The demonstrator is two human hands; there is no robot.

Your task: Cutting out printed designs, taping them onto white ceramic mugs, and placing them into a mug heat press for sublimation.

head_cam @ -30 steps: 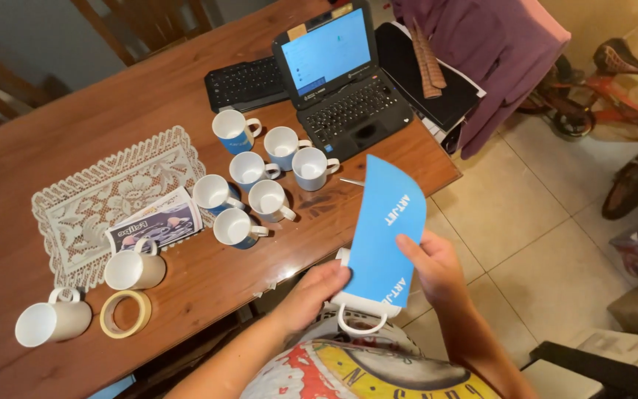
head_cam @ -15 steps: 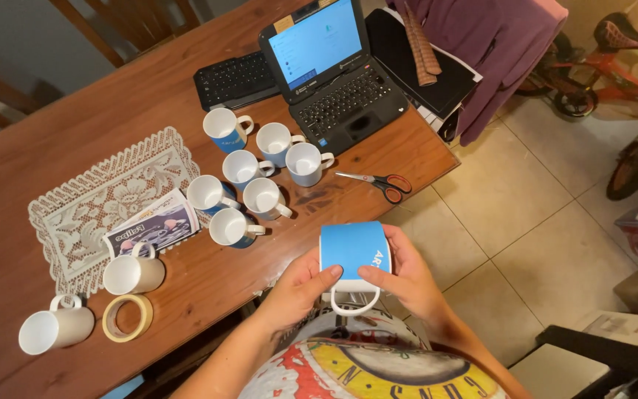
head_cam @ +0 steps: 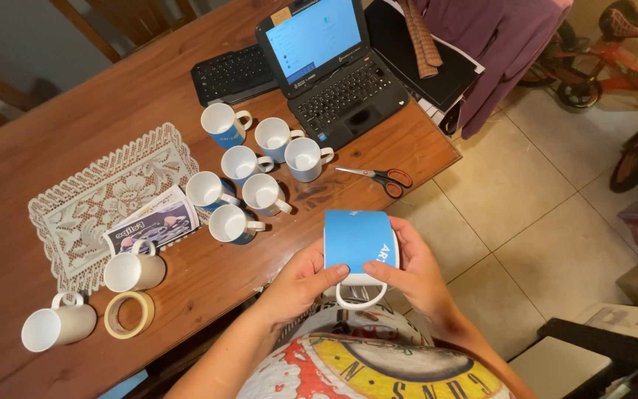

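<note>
I hold a white mug point(head_cam: 358, 247) wrapped in a blue printed sheet in front of my lap, its handle pointing toward me. My left hand point(head_cam: 300, 277) grips its left side and my right hand point(head_cam: 415, 270) presses the sheet on its right side. Several mugs with blue wraps point(head_cam: 260, 159) stand grouped on the wooden table point(head_cam: 112, 111), left of and beyond my hands. Two plain white mugs point(head_cam: 133, 270) sit near the table's front left, one of them lying on its side point(head_cam: 57, 329).
A roll of tape point(head_cam: 127, 315) lies by the plain mugs. Scissors point(head_cam: 378, 176) rest near the table's right edge. An open laptop point(head_cam: 330, 63), a black keyboard point(head_cam: 232, 72), a lace mat point(head_cam: 105, 203) with a printed leaflet point(head_cam: 151, 225), a chair draped in purple cloth point(head_cam: 496, 44), tiled floor at right.
The blue sheet stood loose and upright beside the mug a second ago; now it is wrapped around the mug, with both hands closed on it.
</note>
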